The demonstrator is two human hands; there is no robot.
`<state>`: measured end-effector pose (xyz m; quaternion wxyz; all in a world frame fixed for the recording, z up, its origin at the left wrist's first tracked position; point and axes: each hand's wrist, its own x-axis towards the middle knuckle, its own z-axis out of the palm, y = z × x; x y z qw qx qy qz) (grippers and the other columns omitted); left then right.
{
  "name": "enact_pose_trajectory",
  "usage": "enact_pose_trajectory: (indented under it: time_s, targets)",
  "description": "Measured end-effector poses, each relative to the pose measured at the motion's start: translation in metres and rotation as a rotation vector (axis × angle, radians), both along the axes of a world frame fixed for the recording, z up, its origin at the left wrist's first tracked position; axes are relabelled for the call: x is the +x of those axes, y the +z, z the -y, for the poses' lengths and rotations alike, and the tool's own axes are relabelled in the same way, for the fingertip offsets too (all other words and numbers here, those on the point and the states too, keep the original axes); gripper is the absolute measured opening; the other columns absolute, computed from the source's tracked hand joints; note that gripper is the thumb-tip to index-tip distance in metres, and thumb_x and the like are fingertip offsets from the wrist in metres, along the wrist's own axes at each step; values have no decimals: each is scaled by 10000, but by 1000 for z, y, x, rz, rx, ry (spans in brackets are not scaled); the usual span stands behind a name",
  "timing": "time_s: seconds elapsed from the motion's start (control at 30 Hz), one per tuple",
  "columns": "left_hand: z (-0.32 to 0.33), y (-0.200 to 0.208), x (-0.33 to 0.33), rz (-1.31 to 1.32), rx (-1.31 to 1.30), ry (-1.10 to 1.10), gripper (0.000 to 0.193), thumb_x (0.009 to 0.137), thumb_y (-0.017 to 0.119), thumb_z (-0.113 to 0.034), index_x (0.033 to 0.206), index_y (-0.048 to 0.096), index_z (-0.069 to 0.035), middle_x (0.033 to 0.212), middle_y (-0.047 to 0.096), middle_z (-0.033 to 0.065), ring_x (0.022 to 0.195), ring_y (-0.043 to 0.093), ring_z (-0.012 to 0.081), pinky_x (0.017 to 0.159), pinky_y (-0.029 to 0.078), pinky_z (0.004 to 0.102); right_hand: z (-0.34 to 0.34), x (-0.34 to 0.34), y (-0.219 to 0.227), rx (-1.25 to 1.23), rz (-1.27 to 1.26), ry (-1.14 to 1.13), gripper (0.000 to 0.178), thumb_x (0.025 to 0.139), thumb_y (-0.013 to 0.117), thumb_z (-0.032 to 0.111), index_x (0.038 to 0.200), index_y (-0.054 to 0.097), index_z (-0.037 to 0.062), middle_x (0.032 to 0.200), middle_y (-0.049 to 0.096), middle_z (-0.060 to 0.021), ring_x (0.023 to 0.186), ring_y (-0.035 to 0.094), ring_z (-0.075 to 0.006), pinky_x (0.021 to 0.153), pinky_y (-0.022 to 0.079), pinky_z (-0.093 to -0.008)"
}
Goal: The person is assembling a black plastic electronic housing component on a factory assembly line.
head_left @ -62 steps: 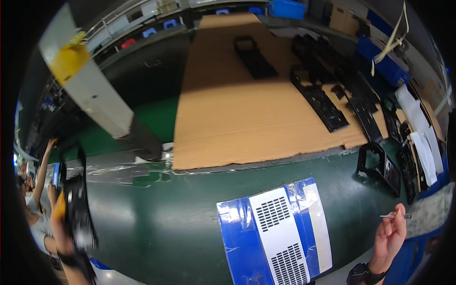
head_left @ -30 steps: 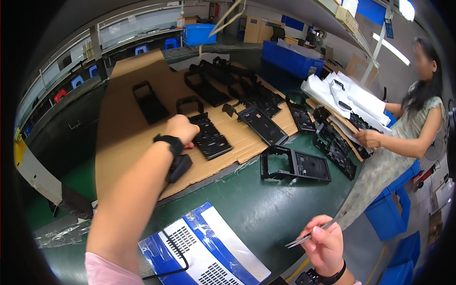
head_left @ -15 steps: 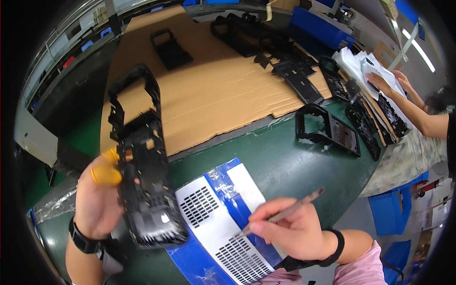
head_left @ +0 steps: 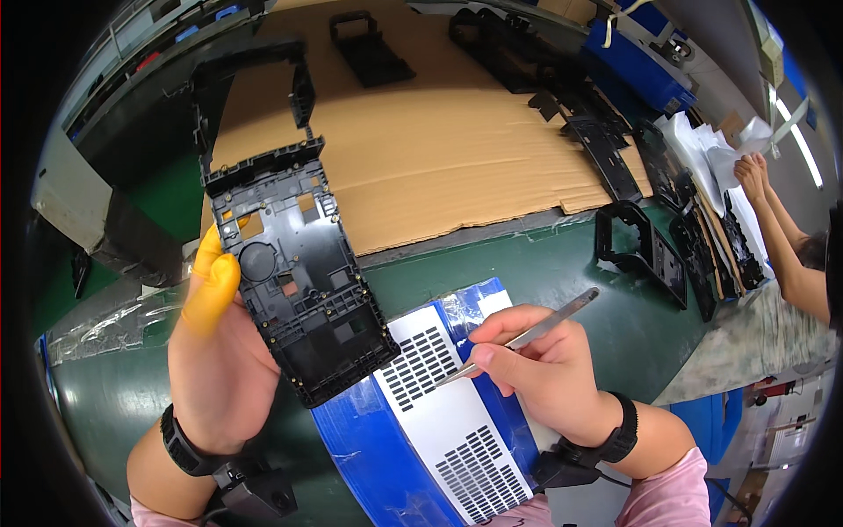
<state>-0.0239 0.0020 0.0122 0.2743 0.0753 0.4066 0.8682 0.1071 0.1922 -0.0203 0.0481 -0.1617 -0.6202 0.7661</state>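
Observation:
My left hand (head_left: 224, 369), with yellow finger cots on its thumb and a finger, grips a black plastic housing (head_left: 303, 263) by its left edge. The housing is tilted, its ribbed inner side with square cutouts facing me and its open frame end pointing away. In my right hand (head_left: 544, 373) is a pair of metal tweezers (head_left: 536, 332), held like a pen. Its tips are at the lower right of the upper block of small black stickers (head_left: 421, 364) on a white backing sheet (head_left: 436, 423). That sheet lies on a blue support (head_left: 356, 439) partly wrapped in clear tape.
Brown cardboard (head_left: 421, 167) covers the far part of the green table (head_left: 527, 255). Several black housings lie along its right side, one (head_left: 645, 246) on the bare green surface. A co-worker's hands (head_left: 753, 176) hold white wrapping at the right, near a blue bin (head_left: 637, 66).
The housing has turned so its inner side faces me more squarely. The tweezer tips moved from the lower sticker block to the upper one. The co-worker's hands lifted, and my view shifted.

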Motion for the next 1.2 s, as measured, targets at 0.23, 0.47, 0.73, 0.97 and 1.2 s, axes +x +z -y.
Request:
enact_pose_trajectory:
  time_s: [0.23,0.47,0.73,0.97,1.2]
  targets:
    - [-9,-11,10,90,74,-71,434,884,419,-223,1280,266,-136,1248,400,97,1122,435,243,927,375,425,0,-2,2,40,-5,22,122,784,570,-20,906,566,-22,745,597,-51,633,542,-46,525,413,-156]
    - [-16,-13,29,183,91,-143,447,901,382,-189,1315,215,-181,1287,358,90,1157,398,264,940,355,461,-6,17,22,-89,-166,13,155,779,554,-58,934,546,-51,830,610,-102,690,569,-80,567,441,-177]
    - [-8,-7,49,257,132,-259,456,906,372,-159,1324,194,-202,1314,314,121,1188,360,290,953,338,473,19,6,34,-7,-283,81,194,783,565,-50,974,534,-69,850,595,-95,754,573,-93,645,461,-191]
    - [-8,-7,51,244,103,-270,446,912,346,-186,1330,191,-198,1325,296,129,1195,352,310,954,345,480,23,7,28,-60,-274,54,195,788,567,-38,977,534,-70,849,593,-93,736,563,-84,621,446,-177]
    - [-8,-7,51,230,88,-269,442,916,337,-202,1332,186,-197,1326,293,129,1192,356,312,956,341,483,23,6,27,-51,-265,55,194,788,572,-31,976,537,-66,838,593,-84,721,554,-70,603,435,-165]
